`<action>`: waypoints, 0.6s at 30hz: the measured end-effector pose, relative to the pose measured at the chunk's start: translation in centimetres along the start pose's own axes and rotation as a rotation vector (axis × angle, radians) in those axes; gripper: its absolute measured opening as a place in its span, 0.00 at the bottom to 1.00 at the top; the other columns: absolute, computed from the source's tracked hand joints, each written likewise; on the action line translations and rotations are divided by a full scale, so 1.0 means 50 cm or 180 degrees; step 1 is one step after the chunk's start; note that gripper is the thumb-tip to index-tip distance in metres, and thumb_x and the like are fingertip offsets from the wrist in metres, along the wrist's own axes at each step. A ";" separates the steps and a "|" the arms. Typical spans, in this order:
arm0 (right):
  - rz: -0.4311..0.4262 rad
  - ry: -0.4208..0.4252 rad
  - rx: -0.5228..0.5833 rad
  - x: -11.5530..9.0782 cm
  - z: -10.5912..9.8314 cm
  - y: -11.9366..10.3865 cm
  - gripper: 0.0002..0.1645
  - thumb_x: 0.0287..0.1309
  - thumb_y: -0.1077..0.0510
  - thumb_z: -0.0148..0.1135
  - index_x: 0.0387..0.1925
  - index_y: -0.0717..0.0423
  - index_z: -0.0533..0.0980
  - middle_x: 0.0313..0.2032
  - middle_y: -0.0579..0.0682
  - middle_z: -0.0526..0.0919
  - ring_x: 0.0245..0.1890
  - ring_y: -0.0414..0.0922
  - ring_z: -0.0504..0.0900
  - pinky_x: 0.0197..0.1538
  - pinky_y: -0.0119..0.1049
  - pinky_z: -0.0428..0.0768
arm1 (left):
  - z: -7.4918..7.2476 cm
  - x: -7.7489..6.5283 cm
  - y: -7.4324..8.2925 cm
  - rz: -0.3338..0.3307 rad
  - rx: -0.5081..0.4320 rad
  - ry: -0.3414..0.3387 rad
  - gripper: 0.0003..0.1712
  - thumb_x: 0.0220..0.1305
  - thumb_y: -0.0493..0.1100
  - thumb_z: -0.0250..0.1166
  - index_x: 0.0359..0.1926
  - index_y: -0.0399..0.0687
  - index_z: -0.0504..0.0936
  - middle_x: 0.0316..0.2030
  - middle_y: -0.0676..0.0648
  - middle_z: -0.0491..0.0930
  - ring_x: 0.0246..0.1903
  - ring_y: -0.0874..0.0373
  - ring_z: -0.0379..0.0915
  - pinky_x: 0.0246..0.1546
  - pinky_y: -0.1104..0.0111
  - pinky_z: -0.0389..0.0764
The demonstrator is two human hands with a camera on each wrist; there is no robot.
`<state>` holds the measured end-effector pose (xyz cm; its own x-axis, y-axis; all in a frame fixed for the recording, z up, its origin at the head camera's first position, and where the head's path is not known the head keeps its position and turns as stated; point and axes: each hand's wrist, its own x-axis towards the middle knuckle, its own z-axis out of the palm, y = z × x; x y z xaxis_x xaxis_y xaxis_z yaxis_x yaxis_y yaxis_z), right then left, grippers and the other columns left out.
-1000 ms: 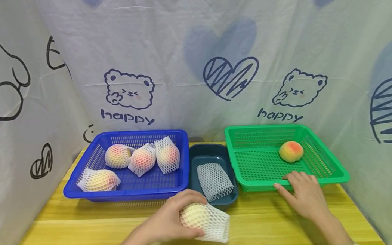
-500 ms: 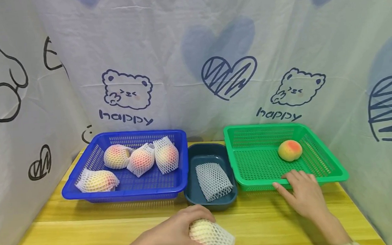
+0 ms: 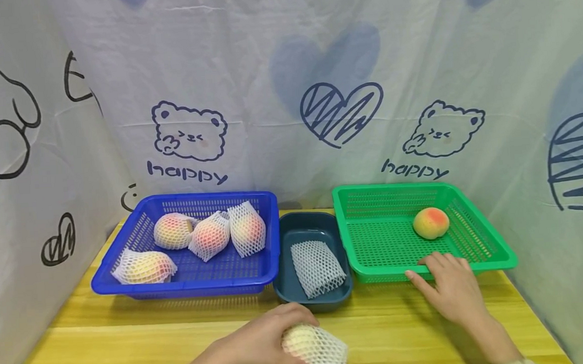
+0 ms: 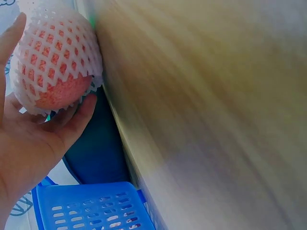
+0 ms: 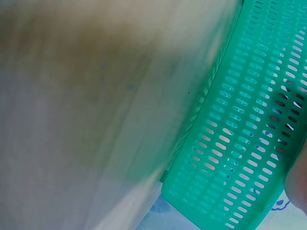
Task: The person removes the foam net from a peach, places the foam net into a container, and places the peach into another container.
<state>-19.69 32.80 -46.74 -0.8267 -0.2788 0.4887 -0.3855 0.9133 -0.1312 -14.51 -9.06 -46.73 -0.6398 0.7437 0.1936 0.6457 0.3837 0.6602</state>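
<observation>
My left hand holds a peach in a white foam net, low over the table in front of the dark tray. In the left wrist view the netted peach shows its reddish end, with fingers and thumb around it. My right hand grips the front rim of a green basket, its fingers over the edge and the thumb along the rim. Inside that basket a bare peach lies toward the right. Only a bit of the right hand shows in the right wrist view.
At left, a blue basket bears several netted peaches. Between the baskets stands a dark teal tray with white foam nets in it. A printed cloth hangs behind the wooden table.
My left hand has drawn the netted peach nearer and slightly right, away from the dark tray, then held nearly still. The right hand has stayed at the green basket's rim.
</observation>
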 end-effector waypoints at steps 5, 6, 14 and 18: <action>0.0002 0.0010 -0.0002 0.000 0.001 0.001 0.22 0.69 0.40 0.64 0.44 0.56 0.82 0.40 0.49 0.84 0.41 0.53 0.80 0.45 0.54 0.72 | -0.005 -0.005 0.003 -0.0029 0.0089 0.0009 0.38 0.56 0.62 0.78 0.65 0.54 0.79 0.61 0.59 0.76 0.61 0.63 0.71 0.63 0.65 0.75; -0.0001 0.0014 -0.0003 0.000 0.001 0.002 0.22 0.69 0.40 0.64 0.44 0.56 0.82 0.40 0.49 0.84 0.41 0.53 0.80 0.45 0.54 0.72 | -0.006 -0.005 0.004 -0.0043 0.0102 0.0009 0.39 0.57 0.62 0.78 0.65 0.54 0.79 0.62 0.59 0.76 0.62 0.63 0.71 0.64 0.64 0.75; 0.0007 0.0010 -0.0013 -0.002 0.002 0.001 0.22 0.68 0.40 0.65 0.43 0.56 0.82 0.39 0.49 0.84 0.40 0.53 0.80 0.45 0.53 0.72 | -0.011 -0.009 0.001 -0.0108 0.0158 -0.0026 0.39 0.57 0.63 0.77 0.66 0.54 0.79 0.63 0.60 0.75 0.62 0.63 0.71 0.64 0.64 0.75; -0.0004 0.0019 -0.0014 -0.001 0.003 0.001 0.22 0.68 0.40 0.65 0.43 0.55 0.82 0.39 0.49 0.84 0.40 0.53 0.80 0.44 0.53 0.72 | -0.010 -0.013 -0.004 -0.0107 0.0143 -0.0049 0.40 0.58 0.64 0.76 0.67 0.55 0.79 0.62 0.60 0.76 0.62 0.63 0.71 0.64 0.63 0.75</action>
<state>-19.72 32.84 -46.91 -0.8238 -0.2782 0.4940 -0.3847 0.9143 -0.1267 -14.43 -9.89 -46.60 -0.6552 0.7382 0.1604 0.6422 0.4325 0.6328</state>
